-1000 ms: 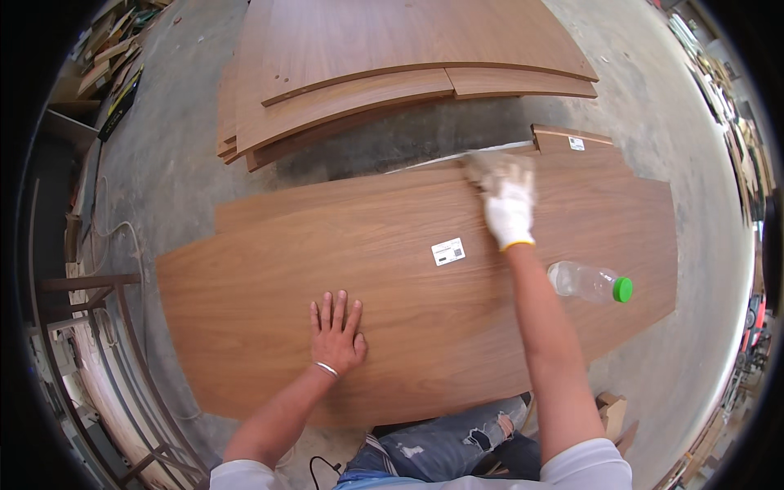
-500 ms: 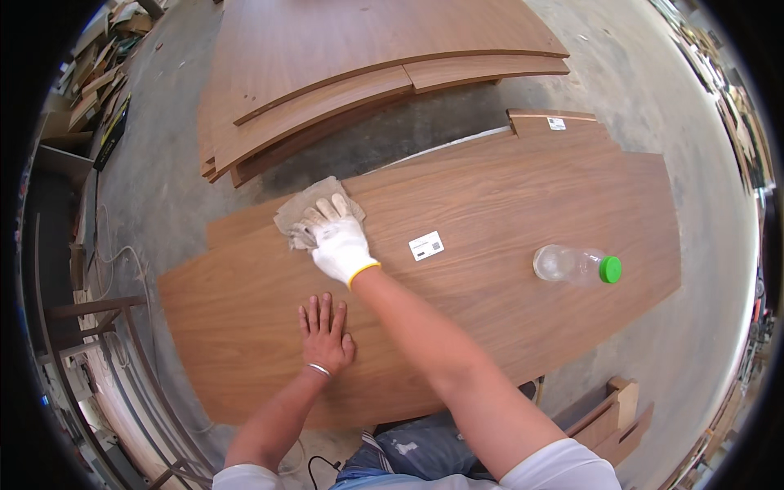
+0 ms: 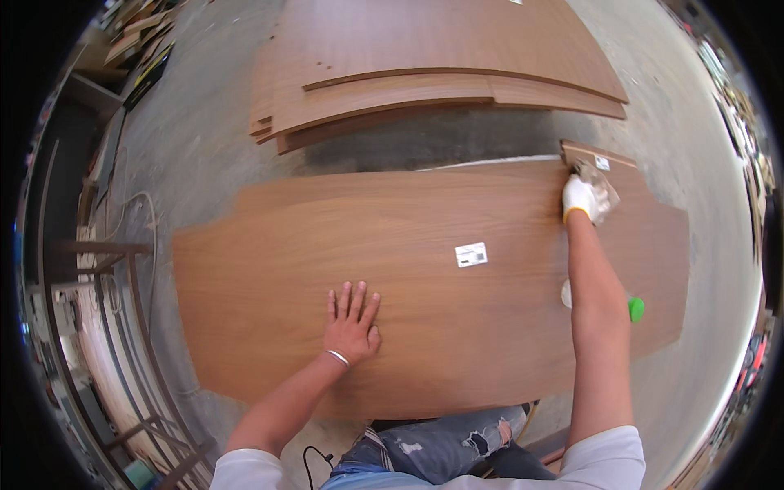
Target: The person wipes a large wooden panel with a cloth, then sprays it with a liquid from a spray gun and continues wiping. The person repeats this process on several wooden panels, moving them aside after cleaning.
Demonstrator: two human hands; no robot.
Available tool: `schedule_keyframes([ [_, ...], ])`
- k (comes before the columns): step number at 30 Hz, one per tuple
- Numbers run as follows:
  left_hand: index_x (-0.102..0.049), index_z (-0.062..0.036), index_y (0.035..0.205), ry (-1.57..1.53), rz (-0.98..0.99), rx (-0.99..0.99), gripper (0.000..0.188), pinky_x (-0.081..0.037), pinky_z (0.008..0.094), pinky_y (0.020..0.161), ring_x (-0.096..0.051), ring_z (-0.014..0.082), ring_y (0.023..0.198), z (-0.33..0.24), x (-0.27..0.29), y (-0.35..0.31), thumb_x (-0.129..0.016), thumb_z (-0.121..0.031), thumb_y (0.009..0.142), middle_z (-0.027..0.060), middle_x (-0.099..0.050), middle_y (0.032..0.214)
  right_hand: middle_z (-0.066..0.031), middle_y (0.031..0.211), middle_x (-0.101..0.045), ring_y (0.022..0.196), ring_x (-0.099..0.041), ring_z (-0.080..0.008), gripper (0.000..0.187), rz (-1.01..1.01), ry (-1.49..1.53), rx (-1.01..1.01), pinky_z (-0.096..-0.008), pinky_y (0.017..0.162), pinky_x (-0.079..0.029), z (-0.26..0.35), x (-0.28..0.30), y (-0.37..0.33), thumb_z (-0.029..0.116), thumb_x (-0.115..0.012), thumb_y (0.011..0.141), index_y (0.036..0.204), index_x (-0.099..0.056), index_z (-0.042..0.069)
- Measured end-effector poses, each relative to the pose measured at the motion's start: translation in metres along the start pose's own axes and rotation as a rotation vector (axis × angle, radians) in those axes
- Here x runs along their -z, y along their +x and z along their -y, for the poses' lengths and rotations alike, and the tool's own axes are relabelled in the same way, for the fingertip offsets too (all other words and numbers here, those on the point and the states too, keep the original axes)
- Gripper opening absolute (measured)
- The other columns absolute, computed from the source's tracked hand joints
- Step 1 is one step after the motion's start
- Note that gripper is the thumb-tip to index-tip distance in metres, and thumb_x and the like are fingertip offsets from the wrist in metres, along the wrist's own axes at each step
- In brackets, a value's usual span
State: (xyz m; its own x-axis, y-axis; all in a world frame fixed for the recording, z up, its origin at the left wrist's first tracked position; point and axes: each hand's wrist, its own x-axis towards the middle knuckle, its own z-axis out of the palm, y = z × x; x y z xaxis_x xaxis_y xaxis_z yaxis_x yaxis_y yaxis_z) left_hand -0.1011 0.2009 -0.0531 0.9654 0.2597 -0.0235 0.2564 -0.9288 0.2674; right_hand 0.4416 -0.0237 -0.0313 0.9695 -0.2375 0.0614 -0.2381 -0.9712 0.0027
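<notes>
A large brown wood-grain panel (image 3: 392, 327) lies flat in front of me. My left hand (image 3: 351, 331), bare with a bracelet at the wrist, rests palm down on it, fingers spread. At the panel's far right edge, my right hand (image 3: 579, 198) in a white knit glove with a yellow cuff presses a greyish-brown rag (image 3: 605, 196); motion smears its fingers. A white label (image 3: 471, 255) sits near the panel's middle. My right forearm covers most of a clear plastic bottle (image 3: 566, 292) lying on its side. Its green cap (image 3: 637, 309) shows beyond the arm.
Stacked brown panels (image 3: 457, 49) stand across a gap at the back. A smaller piece with a label (image 3: 603, 163) adjoins the far right edge. Metal frame racks (image 3: 135, 318) and a cable (image 3: 153, 216) are at the left; scrap boards (image 3: 135, 33) lie far left.
My right hand has swept the rag from the panel's far left across to its far right, its arm passing over the bottle. My left hand stays flat on the panel. The view has shifted.
</notes>
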Motion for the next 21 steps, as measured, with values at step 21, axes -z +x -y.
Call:
schedule_keyframes([
  [21,-0.044,-0.0149,0.156,-0.024,0.116,0.051,0.072,-0.01,0.0692,0.124,-0.018,0.0431,0.156,0.004,0.005,-0.006,-0.056,-0.035,0.087,0.0174,-0.029,0.167,-0.0183,0.163,-0.04,0.155,-0.029,-0.0362,0.057,0.345,0.364,1.045,-0.0557,0.128,-0.005,0.189,0.039,-0.383,0.044,-0.046,0.103,0.147,-0.056,0.009],
])
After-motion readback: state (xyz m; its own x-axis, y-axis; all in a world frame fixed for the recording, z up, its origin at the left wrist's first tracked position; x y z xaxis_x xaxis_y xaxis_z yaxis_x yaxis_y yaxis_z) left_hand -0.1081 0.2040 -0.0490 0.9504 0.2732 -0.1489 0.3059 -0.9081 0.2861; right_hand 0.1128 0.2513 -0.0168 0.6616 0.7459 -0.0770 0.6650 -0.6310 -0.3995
